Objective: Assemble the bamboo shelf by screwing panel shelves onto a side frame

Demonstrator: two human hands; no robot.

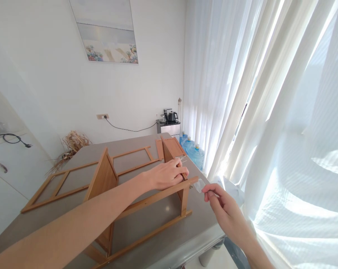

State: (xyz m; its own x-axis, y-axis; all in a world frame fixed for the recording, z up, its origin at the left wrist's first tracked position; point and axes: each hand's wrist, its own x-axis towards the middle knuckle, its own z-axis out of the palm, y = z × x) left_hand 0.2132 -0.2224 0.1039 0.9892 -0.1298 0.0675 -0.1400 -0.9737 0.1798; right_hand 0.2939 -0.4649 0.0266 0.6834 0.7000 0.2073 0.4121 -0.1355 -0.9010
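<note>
A partly assembled wooden shelf frame (155, 196) lies on its side on the grey table, with slatted sides and upright panels across it. My left hand (167, 175) reaches over the upper rail, its fingers curled around the edge of the right-hand wooden panel (168, 152). Just off the rail's right end, my right hand (223, 205) is closed in a pinch. What sits between its fingertips is too small to make out. A small translucent plastic bag (199, 185) shows right beside those fingertips; whether they grip it I cannot tell.
Another wooden side frame (59, 183) lies flat at the left, with a loose panel (176, 147) at the far end. Small hardware lies near my left hand on the grey table (96, 147). Beyond stand a cabinet with a kettle (172, 116) and blue water bottles (193, 151); white curtains (292, 149) hang at right.
</note>
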